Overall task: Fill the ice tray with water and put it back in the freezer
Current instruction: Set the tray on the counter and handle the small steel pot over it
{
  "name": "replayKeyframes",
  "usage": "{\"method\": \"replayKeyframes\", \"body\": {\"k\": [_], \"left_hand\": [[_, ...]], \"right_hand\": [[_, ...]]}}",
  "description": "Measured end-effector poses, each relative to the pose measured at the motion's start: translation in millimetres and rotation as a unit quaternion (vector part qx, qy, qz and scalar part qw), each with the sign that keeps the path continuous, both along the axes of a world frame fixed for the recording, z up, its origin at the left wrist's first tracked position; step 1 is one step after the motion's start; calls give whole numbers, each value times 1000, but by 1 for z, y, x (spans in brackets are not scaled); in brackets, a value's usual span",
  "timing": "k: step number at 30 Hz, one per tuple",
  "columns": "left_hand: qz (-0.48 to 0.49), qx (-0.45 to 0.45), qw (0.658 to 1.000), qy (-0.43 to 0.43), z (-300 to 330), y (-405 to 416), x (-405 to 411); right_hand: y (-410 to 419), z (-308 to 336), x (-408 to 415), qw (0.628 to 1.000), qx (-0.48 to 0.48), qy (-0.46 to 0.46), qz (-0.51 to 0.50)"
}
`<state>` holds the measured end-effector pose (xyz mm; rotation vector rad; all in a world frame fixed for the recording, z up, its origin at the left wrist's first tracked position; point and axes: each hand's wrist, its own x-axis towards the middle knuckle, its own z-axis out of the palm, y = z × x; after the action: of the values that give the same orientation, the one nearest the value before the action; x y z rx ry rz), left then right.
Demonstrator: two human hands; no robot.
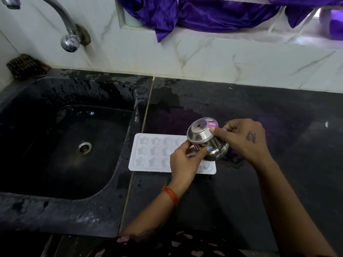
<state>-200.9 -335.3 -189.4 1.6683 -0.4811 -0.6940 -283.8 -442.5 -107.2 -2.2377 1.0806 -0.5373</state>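
A white ice tray (148,154) with star-shaped cells lies flat on the black counter (259,127), just right of the sink. Above its right end, both hands hold a small steel pot (204,140), tipped with its base facing up and to the left. My left hand (185,162) grips the pot's lower side from the front. My right hand (243,138) holds it from the right, fingertips on the upper body. The tray's right cells are hidden under the pot and my left hand. I cannot tell whether water is flowing.
A deep black sink (65,136) with a steel drain (84,148) fills the left. A curved steel tap (68,34) juts from the marble wall above it. A brown scrub brush (26,66) sits at the sink's back corner. Purple cloth (204,13) hangs over the window ledge.
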Motion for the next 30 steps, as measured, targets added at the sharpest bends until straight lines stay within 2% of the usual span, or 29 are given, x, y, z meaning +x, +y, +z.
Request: {"method": "replayKeyframes", "body": {"k": [5,17,25,30], "left_hand": [[-11,-1,1000,29,-3,-5,-5],[-31,-29,997,70,-3,-5,-8],[-28,-39,996,69,-3,-5,-9],[-7,-19,1000,20,-2,-6,-10]], "right_hand": [[-2,3,-2,998,-49,45,4],[-3,4,1,994,-94,58,26],[-4,2,0,993,-98,53,31],[-7,-1,-6,999,-41,22,8]]}}
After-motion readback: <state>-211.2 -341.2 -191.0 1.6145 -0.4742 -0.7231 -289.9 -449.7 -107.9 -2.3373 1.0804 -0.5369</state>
